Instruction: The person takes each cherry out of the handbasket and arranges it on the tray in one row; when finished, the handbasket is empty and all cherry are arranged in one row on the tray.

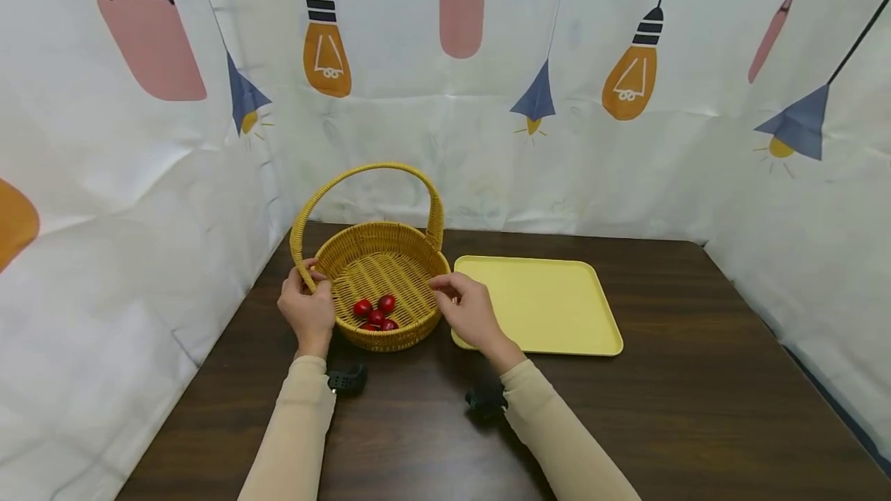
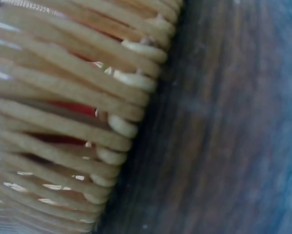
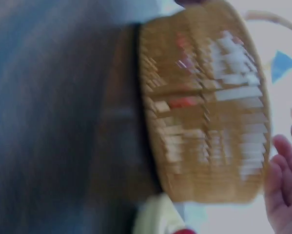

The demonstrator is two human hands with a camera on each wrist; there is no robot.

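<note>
A round yellow wicker basket (image 1: pixel 379 339) with a tall arched handle (image 1: pixel 398 167) stands on the dark table. Several shiny red cherries (image 1: pixel 376 316) lie together in the near part of its floor. At the basket's left side, my left hand (image 1: pixel 309 309) grips the foot of the handle and the rim. My right hand (image 1: pixel 468 308) is by the right rim, fingers loosely bent and thumb apart. Between them no held object shows; whether the fingertips touch the rim I cannot tell. Through the blurred weave in the left wrist view, bits of red cherry (image 2: pixel 75 108) show.
A pale yellow rectangular tray (image 1: pixel 550 308) lies right of the basket, partly behind my right hand. A small red thing (image 3: pixel 184 231) appears by its edge at the bottom of the right wrist view. White patterned cloth (image 1: pixel 487 168) surrounds the brown wooden table (image 1: pixel 696 408).
</note>
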